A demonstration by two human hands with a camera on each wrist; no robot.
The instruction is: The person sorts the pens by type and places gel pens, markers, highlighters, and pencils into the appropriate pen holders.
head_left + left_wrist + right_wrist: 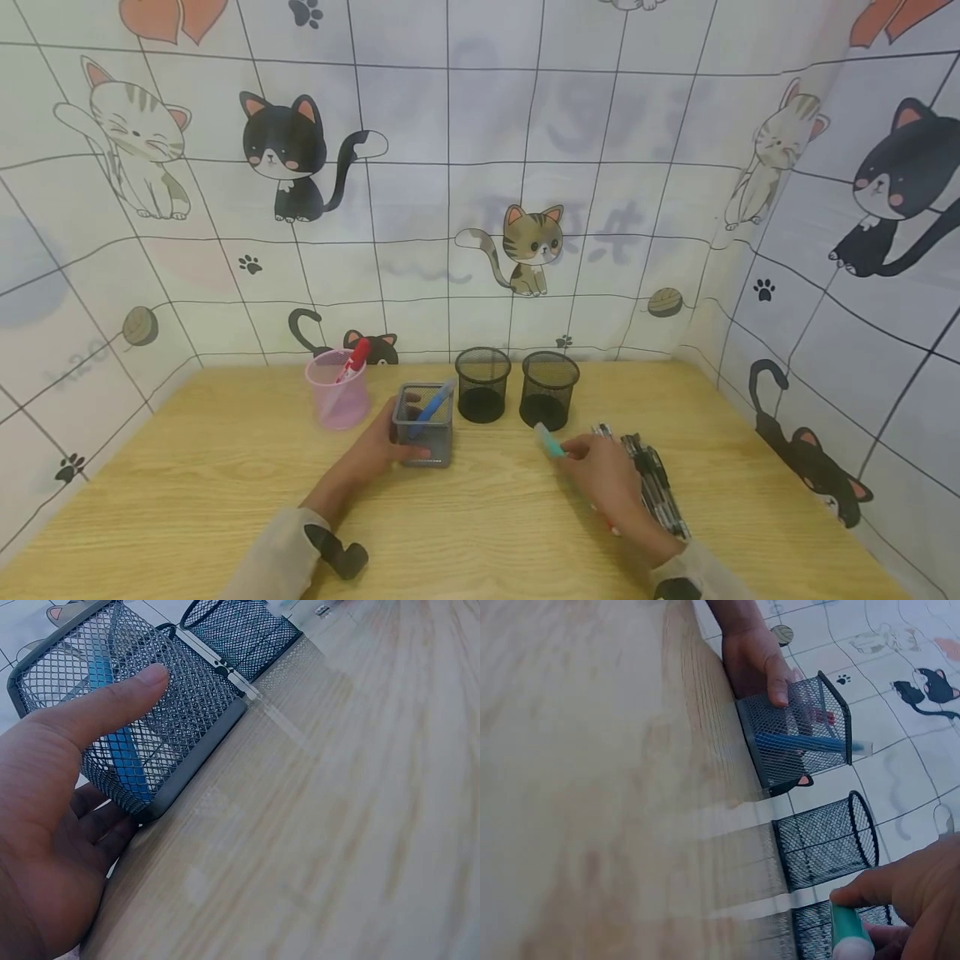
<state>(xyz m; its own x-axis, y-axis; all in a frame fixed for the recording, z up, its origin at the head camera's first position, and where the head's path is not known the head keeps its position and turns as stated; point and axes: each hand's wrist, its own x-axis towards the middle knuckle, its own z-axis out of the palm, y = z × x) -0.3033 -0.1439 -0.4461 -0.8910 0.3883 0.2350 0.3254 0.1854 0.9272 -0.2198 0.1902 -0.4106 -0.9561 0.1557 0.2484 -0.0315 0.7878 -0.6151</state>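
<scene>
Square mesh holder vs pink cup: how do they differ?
The square mesh holder is grey wire mesh with flat sides; the pink cup is round translucent plastic. The holder has a blue pen in it, the cup a red one. The left hand grips the holder; the cup stands untouched. Both are upright on the table.

Nothing readable here, honestly. The cat-print backdrop (480, 167) behind the bench has some faint grey marks showing through, well beyond both grips, but they're way too blurred to make out. Pens and mesh cups show no legible labels either.
</scene>
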